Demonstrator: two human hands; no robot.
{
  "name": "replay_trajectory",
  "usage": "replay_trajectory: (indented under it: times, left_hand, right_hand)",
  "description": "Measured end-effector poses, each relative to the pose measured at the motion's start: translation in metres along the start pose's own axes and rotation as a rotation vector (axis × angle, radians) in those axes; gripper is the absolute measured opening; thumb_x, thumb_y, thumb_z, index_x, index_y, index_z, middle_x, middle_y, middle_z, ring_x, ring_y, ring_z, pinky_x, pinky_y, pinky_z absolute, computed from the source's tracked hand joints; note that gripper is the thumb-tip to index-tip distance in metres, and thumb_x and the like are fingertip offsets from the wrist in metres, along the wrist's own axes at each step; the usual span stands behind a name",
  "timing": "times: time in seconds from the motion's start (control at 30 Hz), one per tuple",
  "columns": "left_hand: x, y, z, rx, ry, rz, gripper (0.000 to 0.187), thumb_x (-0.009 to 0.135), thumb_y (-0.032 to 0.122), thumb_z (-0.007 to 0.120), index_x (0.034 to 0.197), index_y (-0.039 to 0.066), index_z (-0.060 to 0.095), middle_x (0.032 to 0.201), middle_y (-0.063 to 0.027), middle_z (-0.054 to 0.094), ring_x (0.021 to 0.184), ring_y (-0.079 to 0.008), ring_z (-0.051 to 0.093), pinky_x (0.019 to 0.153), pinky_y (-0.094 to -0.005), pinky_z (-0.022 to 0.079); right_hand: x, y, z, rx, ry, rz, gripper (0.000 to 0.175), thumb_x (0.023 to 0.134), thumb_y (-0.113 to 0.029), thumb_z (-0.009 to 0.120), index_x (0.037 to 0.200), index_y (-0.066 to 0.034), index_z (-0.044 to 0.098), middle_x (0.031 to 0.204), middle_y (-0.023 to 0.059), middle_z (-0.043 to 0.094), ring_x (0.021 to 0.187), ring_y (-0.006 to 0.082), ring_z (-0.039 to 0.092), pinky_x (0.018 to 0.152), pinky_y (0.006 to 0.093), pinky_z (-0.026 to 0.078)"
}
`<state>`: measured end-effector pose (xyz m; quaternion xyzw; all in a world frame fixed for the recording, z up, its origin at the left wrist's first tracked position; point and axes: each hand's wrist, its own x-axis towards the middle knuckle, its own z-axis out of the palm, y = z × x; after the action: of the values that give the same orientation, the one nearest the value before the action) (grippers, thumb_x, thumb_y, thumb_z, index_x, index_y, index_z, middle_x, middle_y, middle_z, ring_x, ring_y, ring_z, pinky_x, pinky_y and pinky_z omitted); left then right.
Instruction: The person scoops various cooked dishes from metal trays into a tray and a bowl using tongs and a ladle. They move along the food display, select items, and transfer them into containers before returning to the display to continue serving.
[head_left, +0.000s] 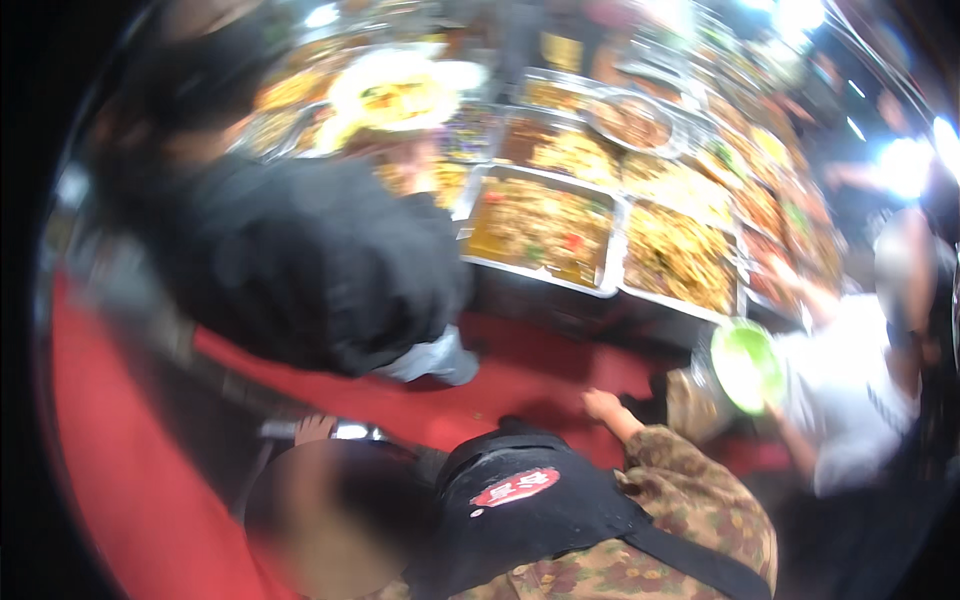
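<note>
My left hand (315, 429) lies at the lower left with its fingers over a shiny metal edge (356, 430); whether it grips this is unclear. A blurred round area hides the forearm. My right hand (602, 405) hangs over the red floor at lower centre, its fingers loosely curled and touching nothing visible. I wear a black apron (525, 491) with a red badge over a brown patterned garment. Ahead stand a metal tray of food in brown liquid (544, 221) and a metal tray of yellowish food (675, 259), both beyond my hands.
A person in a dark jacket (307, 255) stands close at left, near a brightly lit plate of food (397, 97). At right, a person in a white shirt (840, 390) holds a green bowl (746, 367) and reaches towards the food. More filled trays spread behind; red carpet (517, 375) covers the floor.
</note>
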<state>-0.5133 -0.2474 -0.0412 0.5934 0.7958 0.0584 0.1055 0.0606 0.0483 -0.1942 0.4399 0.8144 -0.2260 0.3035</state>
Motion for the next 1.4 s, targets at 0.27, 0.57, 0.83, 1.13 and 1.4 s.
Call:
replay_trajectory:
  times: [0.27,0.57,0.83,1.13,1.4]
  left_hand:
    - [0.022,-0.127,0.011,0.178,-0.191,-0.271,0.023,0.092,0.013,0.051,0.106,0.022,0.068,0.111,-0.0051,0.065,0.117,-0.0279,0.057,0.105,-0.05,0.04]
    - [0.029,-0.124,-0.009,0.228,-0.254,-0.325,0.028,0.081,0.016,0.069,0.108,0.024,0.067,0.107,-0.0023,0.066,0.112,-0.0253,0.061,0.099,-0.0465,0.045]
    - [0.063,-0.09,-0.033,0.117,-0.25,-0.352,0.025,0.089,0.012,0.058,0.111,0.021,0.067,0.11,-0.0066,0.066,0.115,-0.0281,0.062,0.1,-0.0548,0.044]
    - [0.096,-0.179,-0.063,0.149,-0.183,-0.614,0.026,0.094,0.011,0.053,0.115,0.021,0.063,0.115,-0.0086,0.065,0.117,-0.0295,0.06,0.097,-0.0488,0.045]
    - [0.1,-0.352,-0.078,-0.03,-0.084,-0.973,0.033,0.092,0.006,0.052,0.121,0.022,0.06,0.123,-0.0113,0.065,0.123,-0.0316,0.058,0.1,-0.0478,0.046]
  right_hand:
    - [0.099,0.021,-0.034,0.033,-0.074,-0.068,0.037,0.088,-0.031,0.068,0.112,-0.002,0.072,0.1,0.0234,0.073,0.091,0.0368,0.071,0.082,0.0447,0.058]
    - [0.057,0.068,-0.049,-0.161,-0.238,-0.059,0.026,0.094,-0.027,0.064,0.094,-0.0032,0.074,0.096,0.018,0.076,0.093,0.0351,0.074,0.08,0.0433,0.06]
    - [0.068,-0.007,-0.122,-0.046,-0.262,-0.076,0.029,0.092,-0.029,0.065,0.09,-0.001,0.074,0.088,0.0182,0.074,0.083,0.0339,0.072,0.072,0.044,0.057]
    - [0.178,-0.149,-0.181,0.008,-0.302,-0.239,0.033,0.09,-0.031,0.068,0.086,0.0016,0.073,0.08,0.0185,0.072,0.071,0.0325,0.07,0.064,0.0449,0.055]
    - [0.304,-0.28,-0.196,-0.013,-0.47,-0.357,0.037,0.088,-0.033,0.069,0.083,0.0038,0.073,0.073,0.0188,0.07,0.06,0.0312,0.068,0.056,0.0456,0.053]
